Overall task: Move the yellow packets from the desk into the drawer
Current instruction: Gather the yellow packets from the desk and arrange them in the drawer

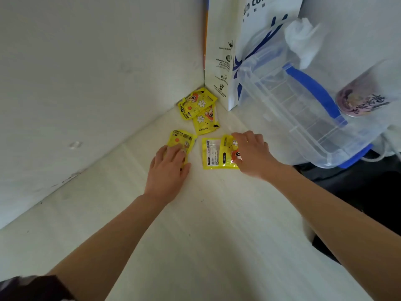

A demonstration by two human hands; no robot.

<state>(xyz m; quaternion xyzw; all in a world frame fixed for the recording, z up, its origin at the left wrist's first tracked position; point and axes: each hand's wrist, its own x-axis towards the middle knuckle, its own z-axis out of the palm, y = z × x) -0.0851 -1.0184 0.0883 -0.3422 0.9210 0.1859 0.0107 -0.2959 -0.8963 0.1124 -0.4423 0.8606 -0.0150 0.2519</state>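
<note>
All 4 yellow packets [198, 129] lie on the table [206, 224] near the corner, no drawer in view, so nothing looks moved yet; the left hand [168, 168] and right hand [252, 155] each press flat, fingers straight, on 1 packet.

The setting is a lived-in room in a home or dormitory. Indicators are a pale wood-grain desk [212, 224] set into a white wall corner, a white printed paper coffee bag [225, 61], and a clear plastic storage box with blue handle [303, 109].
</note>
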